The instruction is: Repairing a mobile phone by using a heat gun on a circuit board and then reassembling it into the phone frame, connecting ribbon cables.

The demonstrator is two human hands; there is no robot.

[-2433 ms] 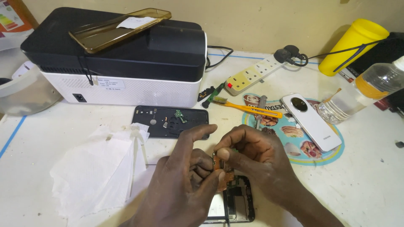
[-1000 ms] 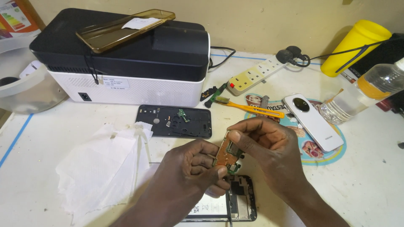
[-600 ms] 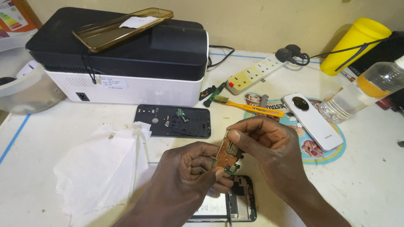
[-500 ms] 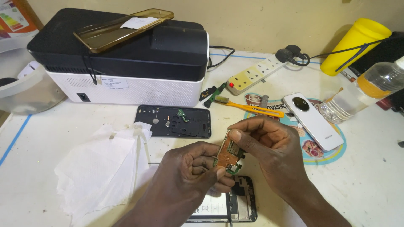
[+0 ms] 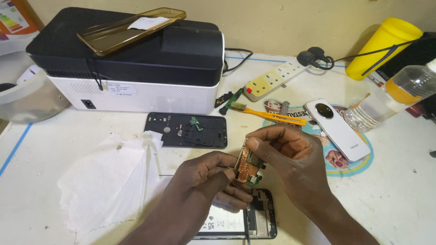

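Fingers [image 5: 254,146] of both hands apparently still pinch the copper-taped circuit board [image 5: 247,165], unchanged.

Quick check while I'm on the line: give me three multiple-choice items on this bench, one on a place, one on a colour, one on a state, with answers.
1. Where is the amber phone case?
A. on the printer
B. on the tissue
C. in the cup

2. What colour is the toothbrush?
A. blue
B. yellow-orange
C. white

3. How is the circuit board held?
A. flat on the table
B. by one hand
C. between both hands

A: it lies on the printer lid.
B: its handle is yellow-orange.
C: left hand and right hand both pinch it.
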